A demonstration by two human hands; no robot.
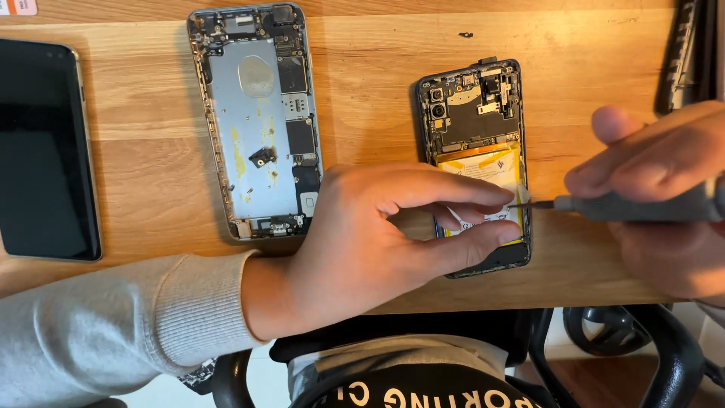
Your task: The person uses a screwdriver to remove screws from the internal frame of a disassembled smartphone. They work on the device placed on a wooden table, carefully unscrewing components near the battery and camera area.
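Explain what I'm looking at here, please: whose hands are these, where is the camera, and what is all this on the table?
There is one picture, taken by a camera worn on a person's head and looking down at their own two bare hands; there is no machine. The left hand, in a grey sleeve, rests its fingertips on an opened dark phone whose yellow battery shows. The right hand grips a grey screwdriver, its thin tip at the phone's right edge. On the wooden table also lie a stripped silver phone shell, a black-screened phone at the far left, and a tiny dark part near the top. A black chair shows below.
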